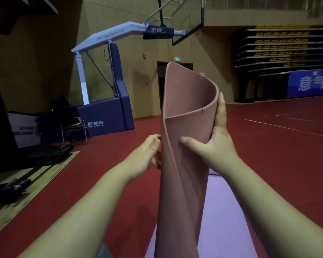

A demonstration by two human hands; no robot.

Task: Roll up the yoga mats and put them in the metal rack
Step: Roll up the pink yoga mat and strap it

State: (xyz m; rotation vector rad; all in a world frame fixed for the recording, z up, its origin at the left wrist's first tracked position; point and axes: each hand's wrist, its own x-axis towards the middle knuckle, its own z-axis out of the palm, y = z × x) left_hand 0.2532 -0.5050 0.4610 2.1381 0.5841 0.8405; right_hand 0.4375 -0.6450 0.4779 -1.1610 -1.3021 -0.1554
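One view only, head camera.

- Pink mat (183, 101): loosely rolled into a tube, held roughly upright at centre frame, clear of the floor (101, 174). The top of the roll gapes open and only the mat's own inner face shows inside. The outer flap rises to a rounded corner at the far end. The lower end runs out of the bottom of the frame.
- Right hand (218, 142): grips the roll's right side, with the thumb pressed across the near face and the fingers stretched up along the far right edge. Palm contact is hidden behind the mat.
- Left hand (145, 153): on the roll's left edge, holding it, thumb tip touching the edge and fingers curled in below it. The fingertips are partly hidden by the mat, so the firmness of the hold cannot be judged.
- Purple mat (224, 211): lies flat on the red floor, directly below and right of the roll. It is partly covered by the roll and the right forearm, and its near end is cut off.
- Far right: tiered stands (283, 45) carry rows of yellow seats, with a blue banner (311, 82) below, its lettering cut off at the frame edge.
- Far left: a basketball hoop stand (108, 101) with a blue padded base. A metal-framed chair (73, 127) stands near it, and what is on the seat is too dark to make out.
- Left edge: dark objects on the floor, not identifiable.
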